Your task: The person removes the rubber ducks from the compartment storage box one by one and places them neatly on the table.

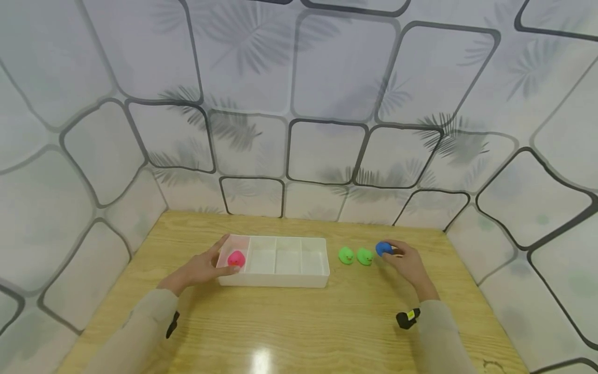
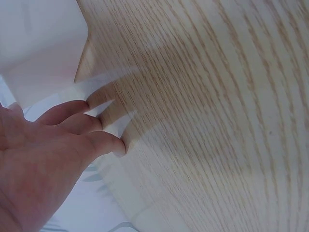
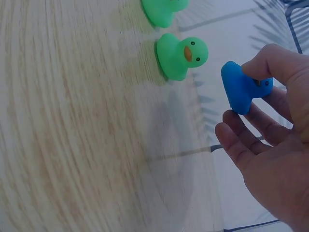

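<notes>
A white divided tray (image 1: 288, 280) lies on the table, with a pink rubber duck (image 1: 236, 258) in its leftmost compartment. My left hand (image 1: 205, 266) grips the tray's left end, thumb over the front side and a finger at the back corner. In the left wrist view its other fingers (image 2: 108, 142) reach down to the tabletop. My right hand (image 1: 407, 261) pinches a blue rubber duck (image 3: 235, 88) between thumb and fingers, just above the table. Two green rubber ducks (image 1: 346, 255) (image 1: 365, 256) stand side by side between the tray and that hand.
The light wooden table (image 1: 299, 322) carries all of this. Patterned wall covering (image 1: 327, 150) rises behind the table and on both sides. The tray's other compartments (image 1: 288, 254) show bare floors.
</notes>
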Motion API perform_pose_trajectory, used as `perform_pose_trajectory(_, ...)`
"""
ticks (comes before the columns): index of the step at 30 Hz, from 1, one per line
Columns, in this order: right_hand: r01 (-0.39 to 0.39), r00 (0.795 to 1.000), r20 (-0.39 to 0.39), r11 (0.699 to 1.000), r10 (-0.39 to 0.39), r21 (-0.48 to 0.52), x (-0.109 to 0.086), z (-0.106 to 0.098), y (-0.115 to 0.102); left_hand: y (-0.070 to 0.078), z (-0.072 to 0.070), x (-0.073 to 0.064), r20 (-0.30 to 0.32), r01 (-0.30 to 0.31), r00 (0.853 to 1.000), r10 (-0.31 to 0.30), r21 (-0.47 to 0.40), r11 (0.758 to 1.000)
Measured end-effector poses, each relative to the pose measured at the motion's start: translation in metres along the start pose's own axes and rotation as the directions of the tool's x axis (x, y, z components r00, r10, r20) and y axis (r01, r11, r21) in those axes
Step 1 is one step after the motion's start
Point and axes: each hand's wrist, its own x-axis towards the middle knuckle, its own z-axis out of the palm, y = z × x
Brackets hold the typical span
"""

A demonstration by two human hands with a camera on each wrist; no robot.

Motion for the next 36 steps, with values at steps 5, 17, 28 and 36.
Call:
perform_pose_trajectory(5, -0.032, 0.999, -0.001, 0.999, 0.032, -0.018, 0.001, -0.001, 0.006, 0.0, 0.0, 0.0, 0.0, -0.004, 1.0, 0.004, 0.007, 1.0)
perform_pose_trajectory(17, -0.024, 1.0, 0.01, 0.995, 0.025, -0.1, 0.0, 0.006, 0.018, 0.003, -0.001, -0.002, 0.001, -0.008, 1.0, 0.008, -0.011, 1.0)
perform_pose_trajectory(28, -0.007, 1.0, 0.019, 0.988, 0.01, -0.157, 0.003, 0.011, 0.02, 0.001, -0.001, -0.001, 0.005, -0.003, 1.0, 0.003, -0.012, 1.0)
perform_pose_trajectory(36, -0.037, 0.999, 0.005, 0.984, 0.038, -0.176, 0.008, 0.015, 0.028, 0.0, -0.001, 0.0, 0.005, -0.005, 1.0, 0.005, -0.01, 1.0)
